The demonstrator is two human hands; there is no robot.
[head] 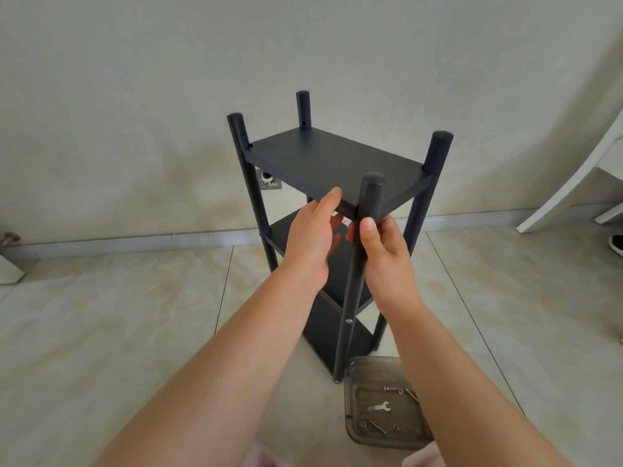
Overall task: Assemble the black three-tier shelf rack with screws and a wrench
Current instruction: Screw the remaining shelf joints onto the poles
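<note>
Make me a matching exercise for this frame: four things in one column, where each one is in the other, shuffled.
Things:
1. wrench
2. left hand
3. right hand
4. tray

Places:
A. on the floor beside the rack's near foot
B. holding the near post
C. at the front edge of the top shelf
D. lying in the tray among loose screws

Pairs: 1-D, 2-C, 3-B, 4-A

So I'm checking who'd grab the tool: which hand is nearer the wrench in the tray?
Right. The right hand grips the near post almost straight above the wrench; the left hand, at the top shelf's edge, sits farther to the left.
</note>
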